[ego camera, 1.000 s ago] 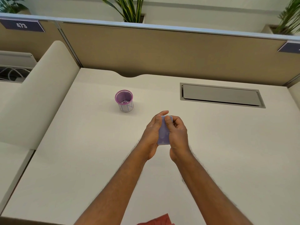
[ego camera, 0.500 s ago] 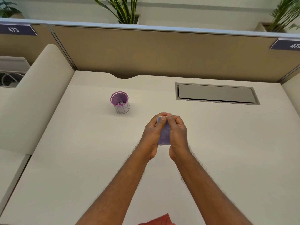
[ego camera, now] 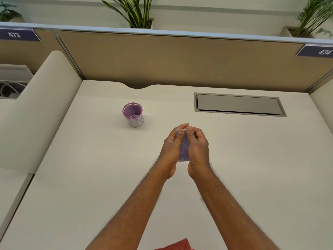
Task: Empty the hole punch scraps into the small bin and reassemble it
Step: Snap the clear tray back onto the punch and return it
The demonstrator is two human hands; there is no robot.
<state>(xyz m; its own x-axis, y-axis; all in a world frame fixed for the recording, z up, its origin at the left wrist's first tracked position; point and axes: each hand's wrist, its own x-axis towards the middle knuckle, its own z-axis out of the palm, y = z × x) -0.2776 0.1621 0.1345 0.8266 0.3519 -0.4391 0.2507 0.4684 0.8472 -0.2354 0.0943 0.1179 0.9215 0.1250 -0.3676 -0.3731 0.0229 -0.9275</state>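
**Both hands clamped on the punch, bin off at eleven o'clock**

Nearest me, at six o'clock by the bottom edge, a scrap of red cloth (ego camera: 175, 245) shows against the white desk (ego camera: 252, 177). My forearms run up from there and meet at the middle of the desk. My left hand (ego camera: 171, 148) and right hand (ego camera: 197, 148) are pressed together around the pale lavender hole punch (ego camera: 183, 150), fingers curled over its far end, thumbs along its sides; only a narrow strip of it shows between my palms. Whether its tray is seated I cannot tell.

At eleven o'clock from my hands, well apart, the small bin (ego camera: 133, 114) stands upright, purple mesh rim, pale scraps inside. At one o'clock lies a shut grey cable hatch (ego camera: 239, 104). Beyond runs the tan partition (ego camera: 180, 58), with plants (ego camera: 133, 11) behind it.
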